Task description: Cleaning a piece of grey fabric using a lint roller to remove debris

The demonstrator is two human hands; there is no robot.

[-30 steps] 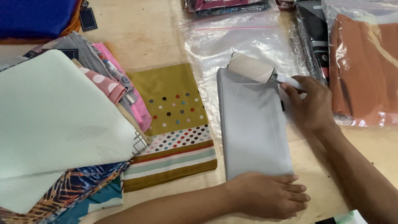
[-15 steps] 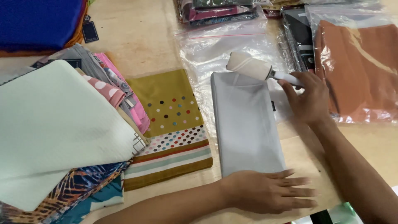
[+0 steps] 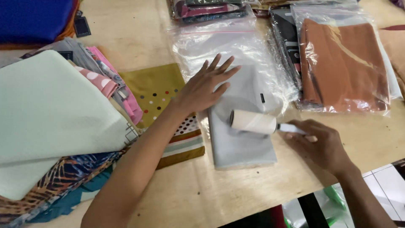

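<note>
Grey folded cloth (image 3: 240,126) is lying on the wooden table (image 3: 139,38), its long axis running from the near edge away toward the far side, tilting slightly to the right at the top. Its far end is overlapping an empty clear plastic bag (image 3: 219,46). A lint roller (image 3: 253,122) is resting across the cloth's lower half, its pale drum lying crosswise to the cloth's length, with the white handle pointing right.

Gripping that handle is the right hand (image 3: 322,147), its fingers curling closed around it just off the cloth's right edge. The left hand (image 3: 204,88) is pressing flat on the cloth's upper left part, fingers spread apart and pointing up and to the right.

Just left of the cloth, a mustard fabric with coloured dots and stripes (image 3: 162,97) is lying flat, partly under the left forearm. Further left, a stack of folded fabrics topped by a pale mint piece (image 3: 50,114) is sitting. To the right, a bagged rust-brown cloth (image 3: 341,63) is lying beside the clear bag, and more bagged items are lining the far edge.
</note>
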